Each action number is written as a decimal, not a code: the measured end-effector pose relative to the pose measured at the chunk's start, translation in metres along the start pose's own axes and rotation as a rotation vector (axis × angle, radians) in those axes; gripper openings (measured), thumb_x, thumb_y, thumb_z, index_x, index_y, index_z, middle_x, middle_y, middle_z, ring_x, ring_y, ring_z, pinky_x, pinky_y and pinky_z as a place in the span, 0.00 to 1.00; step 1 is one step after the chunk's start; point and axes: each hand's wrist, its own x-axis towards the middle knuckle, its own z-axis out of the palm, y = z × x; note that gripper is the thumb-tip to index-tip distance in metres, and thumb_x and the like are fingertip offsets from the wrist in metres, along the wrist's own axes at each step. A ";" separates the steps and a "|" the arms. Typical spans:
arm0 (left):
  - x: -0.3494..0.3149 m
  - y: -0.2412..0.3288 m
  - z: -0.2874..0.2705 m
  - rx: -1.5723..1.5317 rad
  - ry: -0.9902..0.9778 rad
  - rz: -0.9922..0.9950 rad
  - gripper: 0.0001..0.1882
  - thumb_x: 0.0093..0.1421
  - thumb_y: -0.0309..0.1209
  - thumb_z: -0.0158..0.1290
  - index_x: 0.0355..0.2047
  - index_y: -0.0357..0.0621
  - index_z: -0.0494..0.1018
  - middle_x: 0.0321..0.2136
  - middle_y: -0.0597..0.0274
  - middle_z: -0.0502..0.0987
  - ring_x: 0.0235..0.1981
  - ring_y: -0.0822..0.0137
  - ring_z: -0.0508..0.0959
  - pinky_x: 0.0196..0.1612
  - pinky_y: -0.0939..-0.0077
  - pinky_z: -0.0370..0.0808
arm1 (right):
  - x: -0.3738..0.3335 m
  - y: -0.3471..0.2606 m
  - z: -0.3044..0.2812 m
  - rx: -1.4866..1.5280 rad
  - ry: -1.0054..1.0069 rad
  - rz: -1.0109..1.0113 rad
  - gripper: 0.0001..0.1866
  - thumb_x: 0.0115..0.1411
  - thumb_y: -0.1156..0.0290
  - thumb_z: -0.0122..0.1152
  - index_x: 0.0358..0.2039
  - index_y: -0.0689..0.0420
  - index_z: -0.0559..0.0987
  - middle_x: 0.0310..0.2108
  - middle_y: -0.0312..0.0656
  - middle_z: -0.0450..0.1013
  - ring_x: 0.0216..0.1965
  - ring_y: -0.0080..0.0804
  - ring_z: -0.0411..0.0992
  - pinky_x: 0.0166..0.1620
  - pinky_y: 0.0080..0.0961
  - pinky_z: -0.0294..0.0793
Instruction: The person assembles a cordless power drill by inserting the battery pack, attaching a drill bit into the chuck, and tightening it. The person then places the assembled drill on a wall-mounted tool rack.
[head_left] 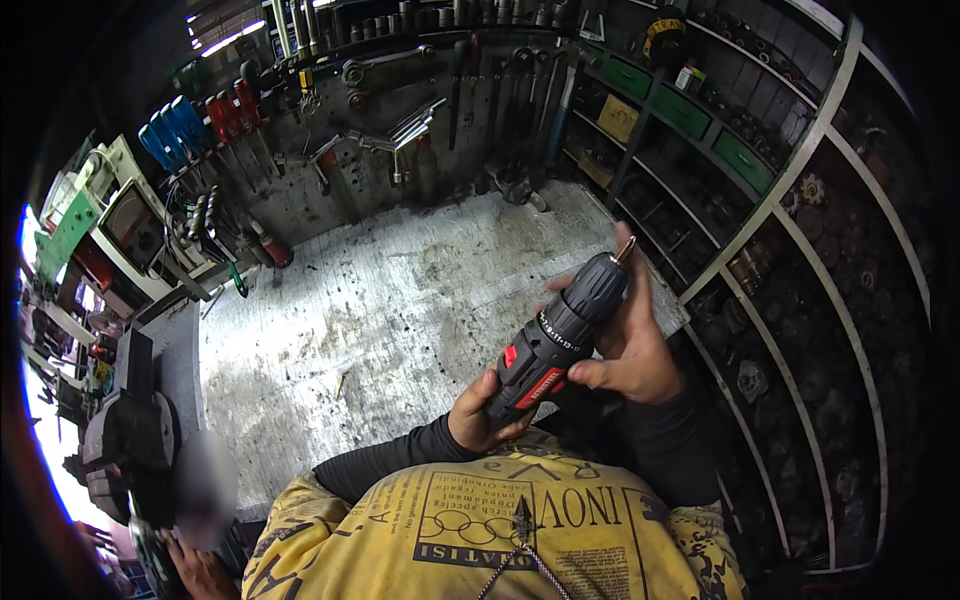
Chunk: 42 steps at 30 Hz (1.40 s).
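A black and red cordless drill (545, 350) is held above the near right part of the workbench, tilted with its chuck (597, 288) toward the far right. A copper-coloured bit (625, 250) sticks out of the chuck. My left hand (475, 413) is closed round the rear end of the drill's body. My right hand (645, 345) grips its right side, thumb on the body below the numbered collar and fingers reaching behind the chuck. The drill's handle is hidden from this view.
The scuffed metal workbench (320, 330) backs onto a tool panel with blue-handled screwdrivers (175, 130), red-handled ones (232, 110) and wrenches (410, 128). Metal shelving (780, 210) with small parts borders the right. At lower left are a black machine (130, 430) and another person's hand (195, 568).
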 end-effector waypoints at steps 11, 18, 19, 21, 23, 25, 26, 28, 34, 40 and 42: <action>-0.006 0.010 0.015 0.292 0.105 0.092 0.39 0.52 0.62 0.54 0.49 0.39 0.68 0.27 0.59 0.73 0.16 0.77 0.66 0.17 0.85 0.60 | -0.010 0.010 -0.005 -0.004 -0.050 0.002 0.70 0.39 0.84 0.72 0.69 0.43 0.29 0.48 0.54 0.71 0.52 0.43 0.72 0.55 0.38 0.72; -0.006 0.010 0.015 0.260 0.069 0.112 0.41 0.52 0.62 0.54 0.51 0.37 0.67 0.27 0.58 0.74 0.17 0.76 0.67 0.17 0.85 0.61 | -0.010 0.016 -0.001 -0.090 -0.040 -0.095 0.71 0.39 0.82 0.74 0.69 0.47 0.28 0.48 0.53 0.71 0.51 0.40 0.72 0.54 0.37 0.73; -0.006 0.010 0.013 0.240 0.087 0.097 0.41 0.53 0.62 0.53 0.51 0.37 0.67 0.27 0.58 0.74 0.17 0.77 0.67 0.17 0.85 0.61 | -0.010 0.017 0.000 -0.106 -0.040 -0.082 0.70 0.40 0.81 0.75 0.69 0.49 0.30 0.50 0.50 0.69 0.52 0.38 0.70 0.56 0.36 0.70; -0.008 0.007 0.008 0.185 0.119 0.111 0.41 0.53 0.63 0.53 0.51 0.36 0.66 0.27 0.58 0.74 0.16 0.77 0.67 0.16 0.85 0.61 | -0.008 0.017 0.004 -0.123 -0.026 -0.051 0.68 0.41 0.78 0.78 0.70 0.52 0.33 0.54 0.44 0.64 0.55 0.33 0.66 0.59 0.36 0.65; -0.009 0.006 0.001 0.113 0.111 0.118 0.42 0.54 0.63 0.52 0.51 0.35 0.66 0.28 0.57 0.74 0.16 0.77 0.67 0.16 0.85 0.61 | -0.003 0.015 0.008 -0.197 -0.048 0.013 0.68 0.42 0.76 0.78 0.70 0.52 0.34 0.55 0.43 0.62 0.56 0.33 0.65 0.61 0.37 0.63; -0.011 0.006 -0.007 0.031 0.056 0.131 0.42 0.55 0.63 0.51 0.51 0.34 0.65 0.30 0.55 0.74 0.16 0.76 0.67 0.15 0.85 0.61 | 0.009 0.016 0.014 -0.280 -0.046 -0.014 0.70 0.40 0.70 0.79 0.70 0.50 0.33 0.49 0.49 0.71 0.51 0.36 0.71 0.57 0.36 0.67; -0.011 0.007 -0.011 -0.011 0.002 0.136 0.42 0.55 0.63 0.51 0.51 0.34 0.65 0.31 0.54 0.75 0.15 0.76 0.67 0.15 0.85 0.61 | 0.016 0.013 0.015 -0.282 -0.115 -0.003 0.71 0.38 0.66 0.81 0.70 0.51 0.33 0.50 0.50 0.70 0.52 0.38 0.70 0.57 0.37 0.66; -0.012 0.009 -0.017 -0.078 -0.057 0.136 0.41 0.57 0.63 0.50 0.52 0.33 0.65 0.33 0.53 0.75 0.15 0.76 0.67 0.15 0.85 0.61 | 0.032 0.006 0.015 -0.273 -0.248 0.020 0.76 0.33 0.58 0.84 0.70 0.51 0.34 0.52 0.52 0.69 0.55 0.40 0.68 0.58 0.38 0.65; -0.022 -0.005 -0.041 -0.227 -0.077 0.152 0.39 0.59 0.62 0.47 0.51 0.34 0.67 0.26 0.52 0.75 0.11 0.76 0.64 0.14 0.85 0.59 | 0.081 -0.002 0.020 0.173 -0.402 0.190 0.81 0.23 0.47 0.84 0.70 0.48 0.35 0.60 0.57 0.60 0.63 0.45 0.58 0.64 0.42 0.56; -0.020 -0.003 -0.027 -0.324 -0.165 0.278 0.40 0.58 0.64 0.46 0.51 0.36 0.67 0.21 0.53 0.73 0.11 0.76 0.64 0.16 0.84 0.59 | 0.108 0.007 0.003 0.071 -0.432 0.186 0.84 0.17 0.27 0.75 0.70 0.45 0.36 0.65 0.56 0.52 0.68 0.50 0.48 0.64 0.53 0.52; -0.017 0.022 0.004 -0.379 -0.414 0.294 0.41 0.58 0.63 0.48 0.55 0.38 0.65 0.29 0.49 0.75 0.19 0.73 0.72 0.21 0.81 0.67 | 0.111 0.010 -0.006 0.034 -0.380 0.192 0.86 0.14 0.26 0.74 0.70 0.44 0.36 0.66 0.57 0.50 0.68 0.51 0.46 0.63 0.59 0.48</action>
